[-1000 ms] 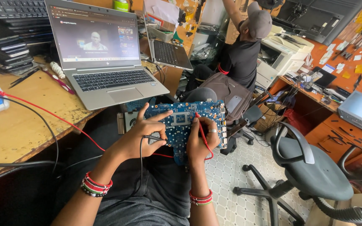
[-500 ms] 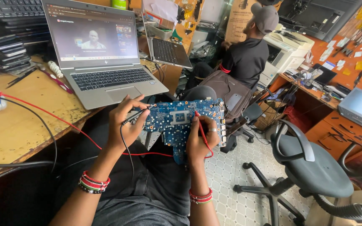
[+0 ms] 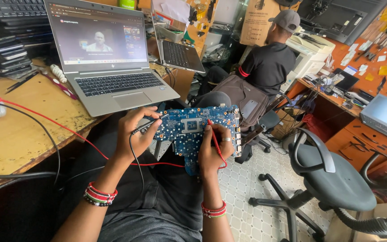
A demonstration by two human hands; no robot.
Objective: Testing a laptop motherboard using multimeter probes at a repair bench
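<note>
You hold the blue laptop motherboard [image 3: 196,130] in the air above your lap, just off the front edge of the desk [image 3: 19,134]; nothing carries it except your hands. Your left hand [image 3: 133,132] has its fingers closed around the black probe [image 3: 148,125], whose tip meets the left side of the board. Your right hand [image 3: 213,150] grips the lower part of the board and at the same time pinches the red probe [image 3: 215,139] against it, the tip pointing up near the grey square socket [image 3: 192,125].

The main risk, as I judge it, is a slip of a probe tip. The board is not supported, so it can tilt under the pressure, and a tip that slides may bridge two small contacts and short them.

The red lead [image 3: 45,118] runs across the desk and down to your lap, and the black lead [image 3: 135,157] hangs under your left wrist. If a knee or arm catches either one, it may pull a probe off its point.

Your right hand does two jobs. If its grip loosens, the board may fall to the tiled floor [image 3: 251,197].

The open laptop [image 3: 113,76] stands close to the desk edge, near the red lead.
</note>
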